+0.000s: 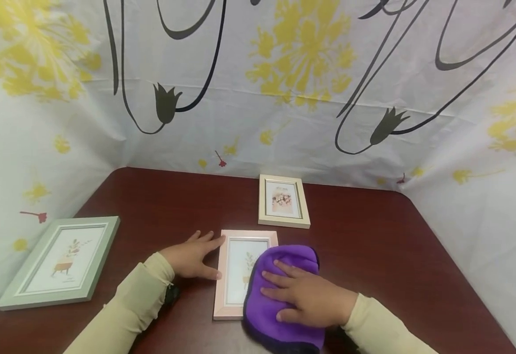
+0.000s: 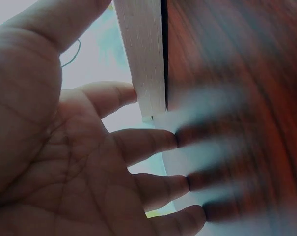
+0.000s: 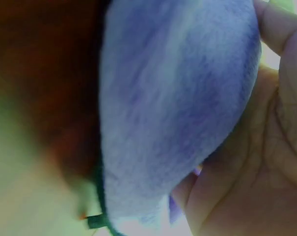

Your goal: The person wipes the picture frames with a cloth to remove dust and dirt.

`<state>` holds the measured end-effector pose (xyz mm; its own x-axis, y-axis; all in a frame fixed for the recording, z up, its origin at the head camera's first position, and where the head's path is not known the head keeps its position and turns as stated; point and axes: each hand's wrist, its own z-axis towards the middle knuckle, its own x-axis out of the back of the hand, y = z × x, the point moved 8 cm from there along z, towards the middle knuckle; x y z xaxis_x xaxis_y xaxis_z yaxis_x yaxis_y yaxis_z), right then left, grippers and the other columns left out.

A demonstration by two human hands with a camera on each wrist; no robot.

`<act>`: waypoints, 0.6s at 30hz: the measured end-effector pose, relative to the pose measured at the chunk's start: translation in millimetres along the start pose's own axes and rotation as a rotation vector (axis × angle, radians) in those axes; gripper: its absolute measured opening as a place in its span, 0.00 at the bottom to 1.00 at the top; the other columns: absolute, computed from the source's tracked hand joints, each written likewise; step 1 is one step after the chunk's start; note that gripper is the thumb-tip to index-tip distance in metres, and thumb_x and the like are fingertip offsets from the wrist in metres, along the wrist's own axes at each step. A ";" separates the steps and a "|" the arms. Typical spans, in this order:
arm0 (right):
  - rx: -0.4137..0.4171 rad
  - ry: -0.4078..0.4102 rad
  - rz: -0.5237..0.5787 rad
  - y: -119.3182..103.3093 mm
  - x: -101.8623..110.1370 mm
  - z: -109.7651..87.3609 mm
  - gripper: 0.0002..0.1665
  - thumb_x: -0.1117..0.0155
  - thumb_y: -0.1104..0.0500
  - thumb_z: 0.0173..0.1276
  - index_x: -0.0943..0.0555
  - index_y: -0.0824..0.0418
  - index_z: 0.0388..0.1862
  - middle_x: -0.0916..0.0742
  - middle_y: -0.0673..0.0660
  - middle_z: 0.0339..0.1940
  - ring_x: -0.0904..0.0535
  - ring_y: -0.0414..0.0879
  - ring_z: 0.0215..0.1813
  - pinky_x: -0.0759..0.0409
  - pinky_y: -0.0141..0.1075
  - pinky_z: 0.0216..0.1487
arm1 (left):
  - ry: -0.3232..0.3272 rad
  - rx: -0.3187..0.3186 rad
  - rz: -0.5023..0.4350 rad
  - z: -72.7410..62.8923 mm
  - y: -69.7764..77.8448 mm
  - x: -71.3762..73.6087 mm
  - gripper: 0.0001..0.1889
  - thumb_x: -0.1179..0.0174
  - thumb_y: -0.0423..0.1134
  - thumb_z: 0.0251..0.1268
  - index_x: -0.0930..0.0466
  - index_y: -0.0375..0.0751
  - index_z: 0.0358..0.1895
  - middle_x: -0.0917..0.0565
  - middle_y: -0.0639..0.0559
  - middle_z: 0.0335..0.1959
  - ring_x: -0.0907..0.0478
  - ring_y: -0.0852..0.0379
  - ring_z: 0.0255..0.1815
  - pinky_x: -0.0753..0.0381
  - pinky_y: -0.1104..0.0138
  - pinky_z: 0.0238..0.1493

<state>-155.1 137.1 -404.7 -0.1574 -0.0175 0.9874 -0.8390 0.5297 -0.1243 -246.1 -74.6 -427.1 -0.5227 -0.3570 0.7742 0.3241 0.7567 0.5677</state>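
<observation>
A pink picture frame (image 1: 221, 275) lies face up on the dark red-brown table. My left hand (image 1: 194, 256) steadies its left side, thumb and index finger touching the edge, the other fingers spread toward the table. In the left wrist view, the side of the picture frame (image 2: 143, 59) runs past the fingertips. A purple cloth (image 1: 262, 314) with dark edging covers the right part of the picture. My right hand (image 1: 308, 297) presses flat on this cloth with spread fingers. In the right wrist view, the cloth (image 3: 173, 108) bulges beside the palm; what lies under it is hidden.
A green picture frame (image 1: 100, 250) lies at the table's left edge. Behind the pink one is a cream picture frame (image 1: 262, 201). White sheeting (image 1: 222, 64) with yellow flowers and dark stems hangs around the back and sides of the table (image 1: 373, 236).
</observation>
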 end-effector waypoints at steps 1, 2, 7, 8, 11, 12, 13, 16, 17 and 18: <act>-0.024 0.002 -0.011 2.7 -0.3 1.3 0.34 0.54 0.37 0.78 0.31 0.51 0.75 0.35 0.56 0.77 0.48 0.61 0.78 0.42 0.53 0.73 | -0.002 -0.010 0.005 0.5 1.4 -0.8 0.50 0.30 0.58 0.57 0.45 0.45 0.79 0.49 0.31 0.77 0.64 0.24 0.76 0.54 0.35 0.71; -0.052 0.000 -0.021 5.5 -0.5 4.0 0.34 0.54 0.37 0.78 0.31 0.51 0.75 0.35 0.57 0.77 0.48 0.60 0.79 0.43 0.52 0.74 | -0.004 -0.018 0.008 0.8 2.4 -1.6 0.50 0.30 0.58 0.57 0.46 0.45 0.79 0.48 0.31 0.78 0.64 0.24 0.76 0.55 0.36 0.71; -0.210 0.002 -0.087 21.7 4.2 29.9 0.35 0.46 0.39 0.75 0.28 0.57 0.73 0.32 0.60 0.76 0.44 0.62 0.77 0.42 0.53 0.73 | -0.008 -0.044 0.007 0.5 5.1 -1.9 0.50 0.30 0.56 0.58 0.46 0.41 0.79 0.47 0.33 0.77 0.65 0.22 0.75 0.59 0.36 0.72; -0.240 -0.001 -0.091 24.6 4.8 35.5 0.35 0.45 0.39 0.74 0.28 0.58 0.72 0.31 0.61 0.75 0.43 0.63 0.77 0.41 0.54 0.73 | -0.011 -0.046 0.006 0.2 5.6 -2.1 0.50 0.31 0.57 0.58 0.46 0.41 0.79 0.47 0.33 0.77 0.65 0.22 0.75 0.59 0.37 0.72; -0.327 -0.011 -0.097 33.1 7.0 48.1 0.37 0.42 0.39 0.72 0.27 0.61 0.71 0.29 0.63 0.73 0.40 0.66 0.75 0.37 0.56 0.70 | -0.013 -0.055 -0.001 -0.1 7.4 -2.0 0.50 0.31 0.57 0.59 0.46 0.40 0.79 0.47 0.33 0.77 0.65 0.21 0.74 0.59 0.36 0.71; -0.350 -0.016 -0.089 35.8 7.5 51.1 0.37 0.41 0.39 0.71 0.27 0.61 0.70 0.28 0.62 0.72 0.39 0.66 0.74 0.36 0.57 0.70 | -0.013 -0.055 -0.002 -0.2 8.0 -1.8 0.50 0.31 0.58 0.59 0.46 0.40 0.79 0.47 0.33 0.77 0.65 0.20 0.74 0.59 0.36 0.71; -0.368 -0.021 -0.078 38.2 8.0 53.6 0.38 0.41 0.39 0.71 0.27 0.61 0.70 0.27 0.62 0.72 0.39 0.66 0.74 0.36 0.57 0.70 | -0.012 -0.054 -0.003 -0.3 8.3 -1.5 0.50 0.31 0.58 0.59 0.46 0.41 0.79 0.47 0.33 0.77 0.65 0.20 0.74 0.59 0.35 0.71; -0.400 -0.021 -0.036 44.1 11.0 57.6 0.34 0.39 0.39 0.69 0.24 0.59 0.65 0.23 0.59 0.69 0.36 0.63 0.73 0.31 0.56 0.66 | -0.005 -0.043 -0.007 0.0 8.0 -0.2 0.50 0.30 0.57 0.58 0.46 0.41 0.79 0.46 0.33 0.77 0.64 0.20 0.74 0.57 0.35 0.71; -0.406 -0.014 -0.014 45.5 12.6 57.7 0.32 0.38 0.39 0.69 0.22 0.58 0.63 0.21 0.57 0.67 0.35 0.62 0.72 0.29 0.56 0.64 | -0.003 -0.040 -0.007 0.4 8.0 0.1 0.50 0.30 0.56 0.58 0.45 0.41 0.79 0.46 0.34 0.77 0.64 0.21 0.74 0.57 0.35 0.71; -0.412 -0.006 0.002 46.9 14.0 57.1 0.29 0.38 0.39 0.69 0.21 0.56 0.60 0.20 0.56 0.65 0.34 0.61 0.71 0.27 0.56 0.62 | -0.001 -0.039 -0.004 1.1 8.4 0.1 0.50 0.30 0.56 0.58 0.45 0.41 0.79 0.46 0.34 0.77 0.63 0.22 0.74 0.57 0.36 0.72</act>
<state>-226.4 113.3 -402.2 -0.1632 -0.0203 0.9864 -0.5602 0.8249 -0.0757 -244.3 -67.7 -422.5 -0.5251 -0.3595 0.7714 0.3524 0.7331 0.5816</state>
